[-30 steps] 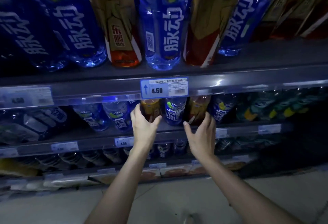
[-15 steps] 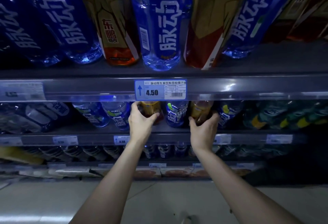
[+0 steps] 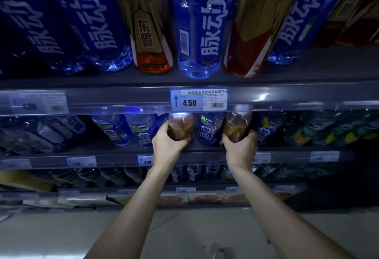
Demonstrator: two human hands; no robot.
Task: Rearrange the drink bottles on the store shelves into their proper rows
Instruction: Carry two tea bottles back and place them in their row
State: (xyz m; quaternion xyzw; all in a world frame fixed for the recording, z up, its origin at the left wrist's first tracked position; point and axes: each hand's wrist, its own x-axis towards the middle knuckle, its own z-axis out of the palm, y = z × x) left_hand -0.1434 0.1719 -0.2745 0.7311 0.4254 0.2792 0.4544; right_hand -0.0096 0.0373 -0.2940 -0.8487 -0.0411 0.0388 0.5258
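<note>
Sorting looks barely begun, by my reading. On the top shelf (image 3: 307, 74) an upper left amber bottle (image 3: 150, 33) and an upper right amber bottle (image 3: 252, 33) break up the blue row. The middle shelf (image 3: 114, 161) has the same fault, so both levels want work and no row reads clean yet.

Left to right along the middle shelf:

- **Outboard of your left grip (image 3: 167, 146):** the blue bottles (image 3: 143, 131) stand here, the nearest just beside its knuckles.
- **Left grip:** it is clamped on the left amber bottle (image 3: 180, 124), fingers curled round the lower body and thumb across the front. The bottle rises above the grip, its cap hidden behind the price tag (image 3: 199, 100).
- **Between your two grips:** one middle blue bottle (image 3: 209, 129) stands close against both amber ones — touching or not, I cannot tell.
- **Right grip (image 3: 241, 149):** it is clamped low on the right amber bottle (image 3: 236, 124), which rises above it.
- **Just beyond the right grip:** another blue bottle (image 3: 264, 133) comes next, with the green-and-yellow bottles (image 3: 320, 131) well apart past that.

Whether either held bottle has left the shelf, I cannot tell. As I judge it, you have both strays in hand and everything else left to do — pulling them out, closing the blue row, then the top shelf.
</note>
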